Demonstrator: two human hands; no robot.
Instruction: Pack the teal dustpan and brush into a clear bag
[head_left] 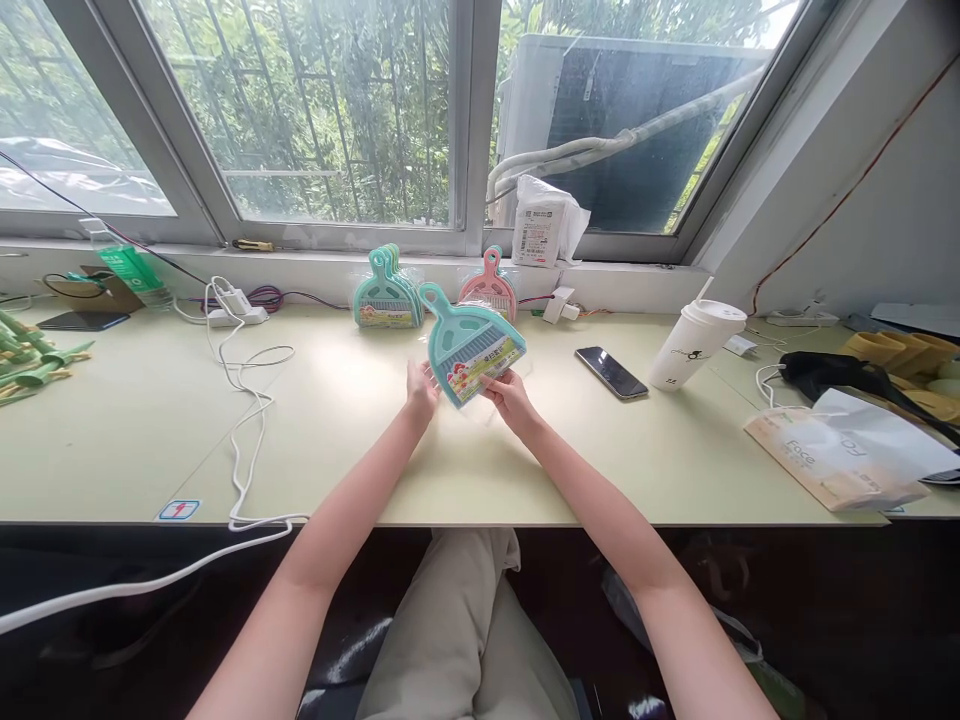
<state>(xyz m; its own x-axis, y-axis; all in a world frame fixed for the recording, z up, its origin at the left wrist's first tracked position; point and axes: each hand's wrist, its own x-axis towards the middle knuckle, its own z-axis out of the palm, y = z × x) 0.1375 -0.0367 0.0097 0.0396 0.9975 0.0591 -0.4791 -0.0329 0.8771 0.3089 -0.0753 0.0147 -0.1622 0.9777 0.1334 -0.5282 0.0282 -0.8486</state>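
A turquoise mini dustpan with its brush [476,345], in a clear plastic wrapper with a printed label, is held tilted above the desk. My right hand [510,398] pinches its lower edge, thumb over the label. At the pack's left side is my left hand [422,390], its fingers stretched out beside or behind the wrapper; whether they touch it is hard to see. Against the wall behind stand several similar wrapped dustpan sets [386,295] in a row, turquoise at the front. A pink dustpan set [489,280] stands to their right, partly hidden by the held one.
On the right are a phone [611,372], a white cup with a straw [697,345] and a tissue pack [832,455]. A white cable [244,430] runs across the desk [322,450] from a power strip [238,315]. A green-labelled bottle [131,265] leans at far left.
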